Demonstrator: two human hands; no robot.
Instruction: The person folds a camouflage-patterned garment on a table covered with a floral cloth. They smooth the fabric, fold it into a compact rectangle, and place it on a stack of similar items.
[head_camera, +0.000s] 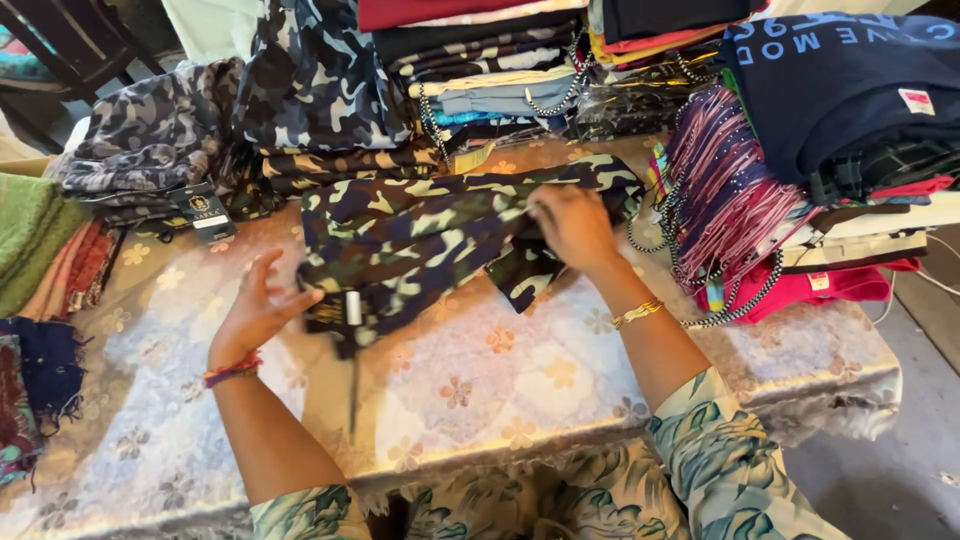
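your table (470, 385) is crowded on three sides, and the only bare stretch is the floral cloth between the garment and the near edge, which drops off just in front of your sleeves. to your left, folded green and rust cloths (40, 245) hang over the side; to your right, a heap of pink and striped clothes with beaded cords (730, 215) runs to the corner. stacks of folded clothes (500, 65) wall off the far side.

the camouflage garment (440, 240) lies across the middle of the table, half folded, in green, tan and dark patches, with one flap hanging toward you.

your left hand (258, 305) is spread, fingers apart, its fingertips at the garment's left end. your right hand (572, 225) rests on the garment's upper right part, fingers curled and pinching the cloth.

a dark hang tag (340, 310) with a pale strip sits at the garment's left end. another dark rectangular tag (205, 212) with a white patch lies below the grey camouflage pile (150, 135). a small white sticker (915, 100) sits on the navy shirt (830, 90) at far right.
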